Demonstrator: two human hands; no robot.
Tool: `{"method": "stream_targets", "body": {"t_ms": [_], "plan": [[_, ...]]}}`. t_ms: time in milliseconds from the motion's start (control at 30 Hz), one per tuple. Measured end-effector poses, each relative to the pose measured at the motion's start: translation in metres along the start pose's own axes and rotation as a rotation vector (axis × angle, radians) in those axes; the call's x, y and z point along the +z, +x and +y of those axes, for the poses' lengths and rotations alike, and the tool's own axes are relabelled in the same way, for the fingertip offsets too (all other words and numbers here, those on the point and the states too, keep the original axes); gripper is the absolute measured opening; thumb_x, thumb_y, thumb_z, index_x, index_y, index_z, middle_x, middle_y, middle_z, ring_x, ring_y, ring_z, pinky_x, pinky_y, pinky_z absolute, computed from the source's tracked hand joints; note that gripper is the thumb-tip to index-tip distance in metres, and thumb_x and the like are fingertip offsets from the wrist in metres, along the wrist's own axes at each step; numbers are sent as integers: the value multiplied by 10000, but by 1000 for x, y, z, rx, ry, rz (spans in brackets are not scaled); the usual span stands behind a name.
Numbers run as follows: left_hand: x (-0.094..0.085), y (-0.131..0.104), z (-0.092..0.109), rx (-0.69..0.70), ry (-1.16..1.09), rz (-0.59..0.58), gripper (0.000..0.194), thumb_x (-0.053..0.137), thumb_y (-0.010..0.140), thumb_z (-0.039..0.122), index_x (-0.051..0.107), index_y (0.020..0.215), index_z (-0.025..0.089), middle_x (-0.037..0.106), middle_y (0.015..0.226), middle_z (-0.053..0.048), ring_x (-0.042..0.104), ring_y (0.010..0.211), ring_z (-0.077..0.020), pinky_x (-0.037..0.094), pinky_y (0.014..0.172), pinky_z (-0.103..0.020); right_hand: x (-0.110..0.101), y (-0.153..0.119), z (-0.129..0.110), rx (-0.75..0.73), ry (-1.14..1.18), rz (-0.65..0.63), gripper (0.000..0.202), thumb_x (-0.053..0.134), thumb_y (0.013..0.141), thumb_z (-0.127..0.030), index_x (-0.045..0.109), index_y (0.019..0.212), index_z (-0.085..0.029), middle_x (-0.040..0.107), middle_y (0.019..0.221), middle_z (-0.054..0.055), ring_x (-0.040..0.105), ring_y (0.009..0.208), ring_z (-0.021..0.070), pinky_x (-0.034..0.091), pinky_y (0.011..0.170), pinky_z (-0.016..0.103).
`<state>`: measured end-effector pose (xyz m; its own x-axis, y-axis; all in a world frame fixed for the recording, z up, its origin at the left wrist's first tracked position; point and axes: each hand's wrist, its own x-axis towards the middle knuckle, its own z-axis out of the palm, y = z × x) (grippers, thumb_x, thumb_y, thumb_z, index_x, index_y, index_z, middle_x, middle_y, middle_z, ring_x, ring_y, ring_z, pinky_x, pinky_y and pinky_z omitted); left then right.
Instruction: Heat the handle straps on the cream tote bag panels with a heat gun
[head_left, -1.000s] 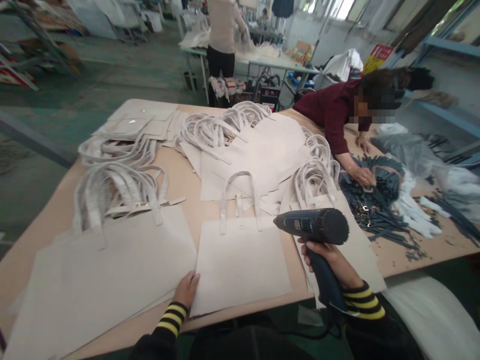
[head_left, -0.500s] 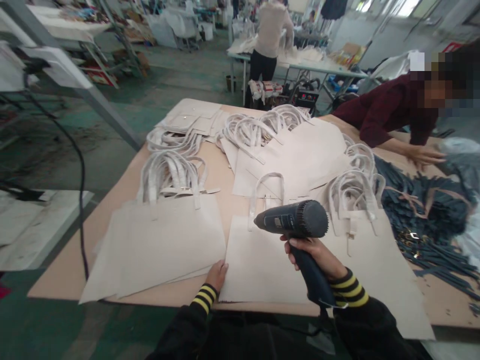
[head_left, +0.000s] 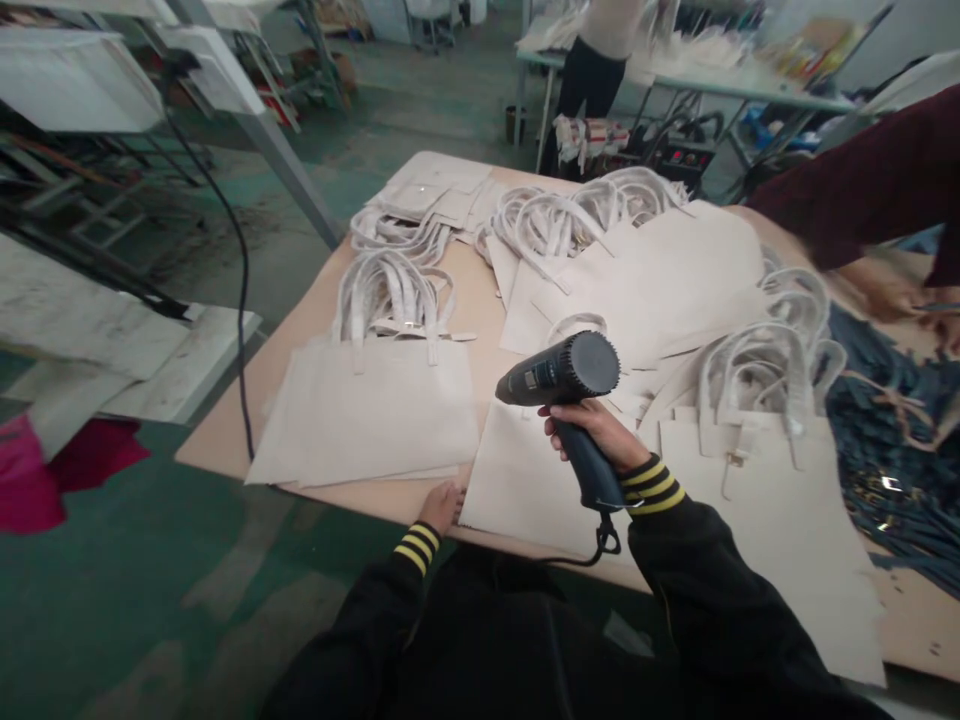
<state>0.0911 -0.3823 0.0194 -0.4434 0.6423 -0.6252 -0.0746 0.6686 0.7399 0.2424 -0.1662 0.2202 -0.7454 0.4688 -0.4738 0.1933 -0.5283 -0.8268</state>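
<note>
My right hand (head_left: 600, 430) is wrapped round the grip of a dark heat gun (head_left: 551, 375), its nozzle toward the left. The gun is over a cream bag panel (head_left: 517, 480) lying flat at the table's front edge, and hides part of the panel and its handle. My left hand (head_left: 442, 505) rests at the table edge by the panel's left front corner, fingers stretched and nothing visible in them. Left of it lies a stack of cream bag panels (head_left: 382, 420) with looped handles. Another stack of handled panels (head_left: 787, 520) lies on the right.
More cream panels (head_left: 637, 270) and looped handles cover the back of the tan table (head_left: 480, 330). Dark blue straps (head_left: 892, 410) with metal buckles lie at right, near a co-worker's maroon sleeve (head_left: 862, 170). A black cable (head_left: 244, 340) hangs at left; another person stands behind.
My view has swung left and down. The heat gun has moved left and back over the panel, its cord now showing. My left hand has slid off the panel's side edge toward its front corner.
</note>
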Motion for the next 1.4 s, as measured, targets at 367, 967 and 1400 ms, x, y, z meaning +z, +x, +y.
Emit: {"method": "stream_targets", "body": {"t_ms": [367,967,1400], "plan": [[-28,-8,17,93,-38,277,285,376,806,358,529,801,118,654,841,-96,603,692,-130,489,622,-250,10,-107,62,253,-56,-203,285,666,722,-351,591,884,-128,572,719,41,528,563,146,456,486,261],[22,27,65,293,987,184,397,582,760,327,498,1033,51,524,1054,-207,479,1030,-284,386,862,-358,35,-195,104,209,-1,206,336,650,766,-391,616,963,-120,584,815,75,527,607,158,461,528,280],[35,46,80,51,908,135,523,534,774,343,400,1168,27,578,1070,-228,553,1006,-314,430,825,-359,-39,-290,108,198,145,629,360,641,782,-388,618,1049,-147,577,815,55,527,637,157,474,518,262]]}}
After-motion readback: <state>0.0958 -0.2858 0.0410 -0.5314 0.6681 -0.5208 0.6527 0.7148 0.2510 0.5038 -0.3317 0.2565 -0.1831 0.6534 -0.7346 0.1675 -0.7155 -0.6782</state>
